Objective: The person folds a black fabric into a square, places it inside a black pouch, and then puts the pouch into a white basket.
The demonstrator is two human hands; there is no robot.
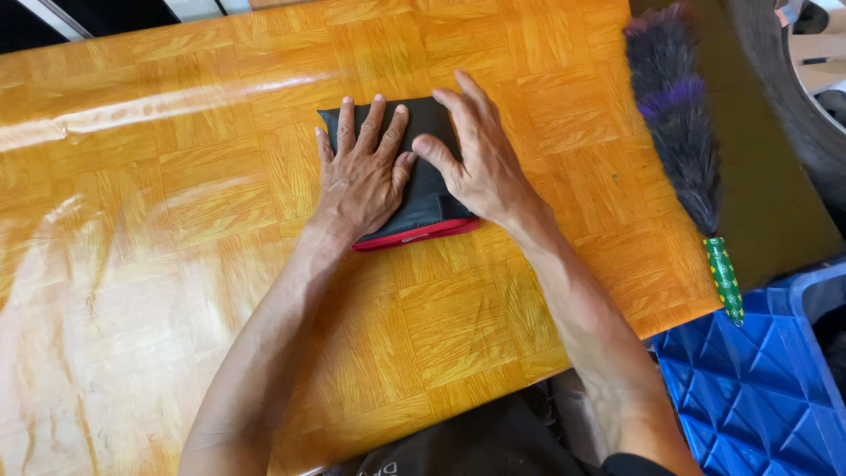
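Both hands [414,167] flat on folded black cloth [427,189], mid-table [176,220]

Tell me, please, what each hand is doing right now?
Left hand: open, flat on the folded cloth.
Right hand: open, pressing the cloth too.

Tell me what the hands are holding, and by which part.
Nothing is gripped. The left hand and right hand lie flat, palms down, on the top face of the folded black fabric bundle with red edge on the orange wooden table.
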